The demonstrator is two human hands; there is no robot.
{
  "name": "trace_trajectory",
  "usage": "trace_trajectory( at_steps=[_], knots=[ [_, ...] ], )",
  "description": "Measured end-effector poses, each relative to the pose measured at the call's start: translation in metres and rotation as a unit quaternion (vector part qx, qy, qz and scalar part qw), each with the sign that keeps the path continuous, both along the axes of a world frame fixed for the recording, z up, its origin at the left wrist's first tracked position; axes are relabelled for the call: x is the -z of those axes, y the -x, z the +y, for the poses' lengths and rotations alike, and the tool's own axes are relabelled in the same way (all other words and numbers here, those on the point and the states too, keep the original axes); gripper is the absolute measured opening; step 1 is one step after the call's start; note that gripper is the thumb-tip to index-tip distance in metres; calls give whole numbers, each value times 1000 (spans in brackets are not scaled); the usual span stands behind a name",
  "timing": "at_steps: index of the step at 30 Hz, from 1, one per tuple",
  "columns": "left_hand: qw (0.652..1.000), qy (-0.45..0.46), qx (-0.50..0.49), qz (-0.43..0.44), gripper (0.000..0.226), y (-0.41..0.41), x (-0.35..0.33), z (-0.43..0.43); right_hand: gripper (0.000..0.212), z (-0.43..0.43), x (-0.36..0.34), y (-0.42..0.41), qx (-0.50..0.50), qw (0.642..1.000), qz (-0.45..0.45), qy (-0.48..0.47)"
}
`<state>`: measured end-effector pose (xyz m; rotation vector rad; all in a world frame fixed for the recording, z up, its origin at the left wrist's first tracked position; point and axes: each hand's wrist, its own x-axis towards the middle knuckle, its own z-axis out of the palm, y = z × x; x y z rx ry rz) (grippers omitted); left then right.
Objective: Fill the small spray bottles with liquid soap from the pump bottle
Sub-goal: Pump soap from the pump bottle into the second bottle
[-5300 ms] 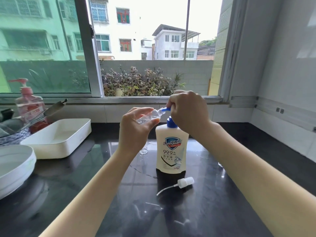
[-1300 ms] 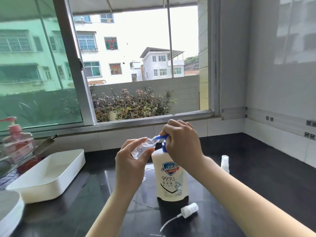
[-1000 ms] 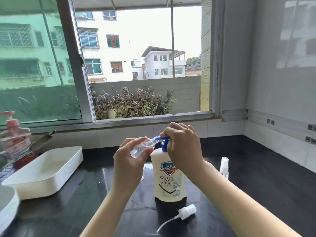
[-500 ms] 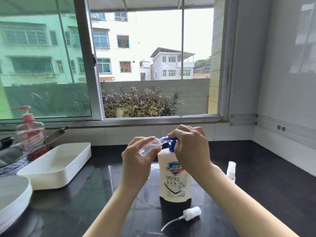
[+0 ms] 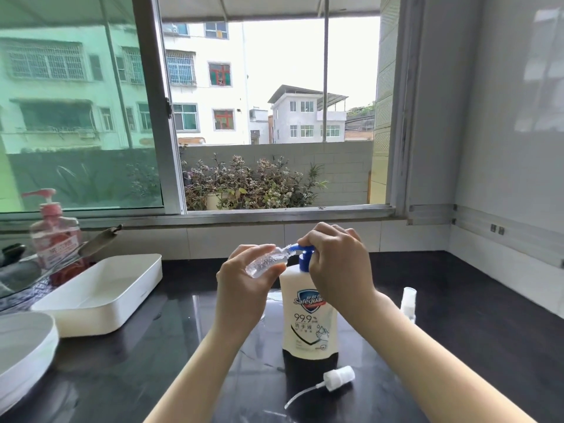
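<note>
left hand [image 5: 241, 288] grip round spray bottle [image 5: 267, 264], right hand [image 5: 338, 264] grip curled on pump bottle [image 5: 309, 315]

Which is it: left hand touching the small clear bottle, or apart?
Touching: head view shows the left hand gripping the small clear bottle, curled around its body.

- The left hand [image 5: 244, 283] was raised, thumb and fingers curled round a small spray bottle [image 5: 267, 264], which it held tilted.
- The right hand [image 5: 338, 267] arched above, fingers curled down over the pump head [image 5: 300, 249].
- The bare left forearm [image 5: 195, 370] and right forearm [image 5: 427, 361] reached in from below, bringing the hands near each other.
</note>
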<state>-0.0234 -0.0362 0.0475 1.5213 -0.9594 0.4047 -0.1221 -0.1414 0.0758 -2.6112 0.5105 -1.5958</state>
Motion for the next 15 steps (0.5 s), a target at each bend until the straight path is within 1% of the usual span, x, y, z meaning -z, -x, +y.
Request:
trace_trajectory(
  at_steps=[3,5,11,15],
  knots=[
    [1000,7,0,1,34,1,-5,0,19,-2,-15,0,-6,1000,13,7],
    [1000,12,-3,0,34,1,-7,-1,18,-2,-19,-2,3,1000,6,18],
    [1000,2,-4,4,34,2,0,-1,15,2,1,-5,22,1000,16,12],
    [1000,6,4,6,34,2,-4,-1,16,2,-8,1,9,1000,17,22]
  ],
)
